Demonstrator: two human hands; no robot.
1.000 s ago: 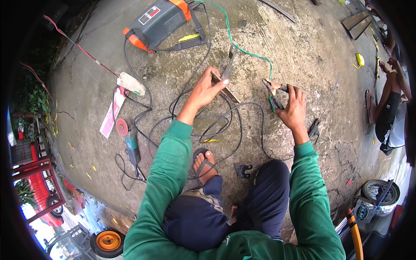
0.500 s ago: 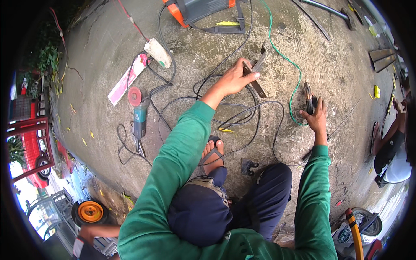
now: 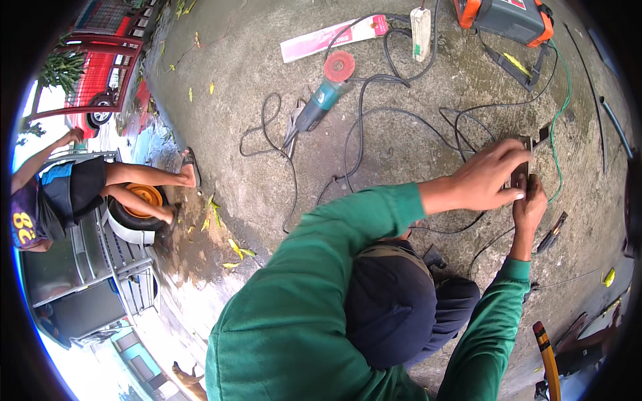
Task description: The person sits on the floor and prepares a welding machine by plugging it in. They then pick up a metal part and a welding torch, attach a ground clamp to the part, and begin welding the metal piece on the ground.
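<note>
My left hand (image 3: 488,175) reaches across to the right of the grinder and grips a flat dark metal piece (image 3: 520,176) between thumb and fingers. My right hand (image 3: 529,206) is closed at the near end of the same piece, its fingertips partly hidden. Just beyond my fingers, a small dark metal part (image 3: 543,134) shows; whether it joins the held piece I cannot tell. On the concrete right of my right hand lies a black-handled welding clamp (image 3: 552,232), apart from it.
An angle grinder (image 3: 319,107) with a red disc lies left, its black cord looped. Beyond it are a pink-white packet (image 3: 328,40) and a white power socket (image 3: 420,33). An orange-grey machine (image 3: 505,20) stands far right. Another person's leg (image 3: 144,175) is at left.
My right hand has let go of the welding clamp and come to the metal piece in my left hand. The view has swung left, and a person has come into it there.
</note>
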